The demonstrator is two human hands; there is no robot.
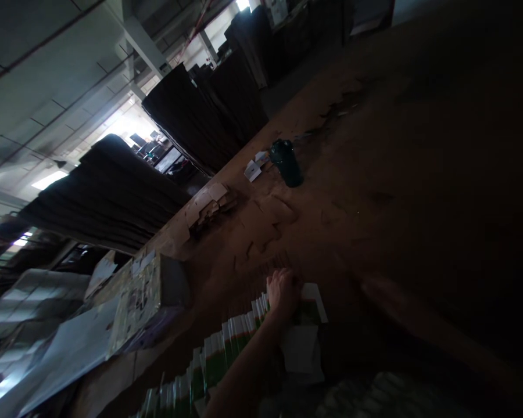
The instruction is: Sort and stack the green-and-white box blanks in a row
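Note:
My left hand (283,290) is at the far end of a long row of thin green-and-white folded cartons (215,360). Its fingers are curled down over the end of the row, closed on the cartons there. Beside that wrist, a white flap with a green panel (312,305) sticks out to the right, and a white carton piece (302,348) hangs below it. My right hand (386,296) is off to the right, apart from the row, low over the dark brown table. Motion and shadow smear its fingers, and I cannot make out anything in it.
A taped cardboard box (150,296) stands at the left edge of the brown table (331,232). Farther back are a stack of cardboard pieces (209,206), small white cartons (253,169) and a dark green cup-like container (287,164). Tall dark stacks (108,191) rise beyond the table.

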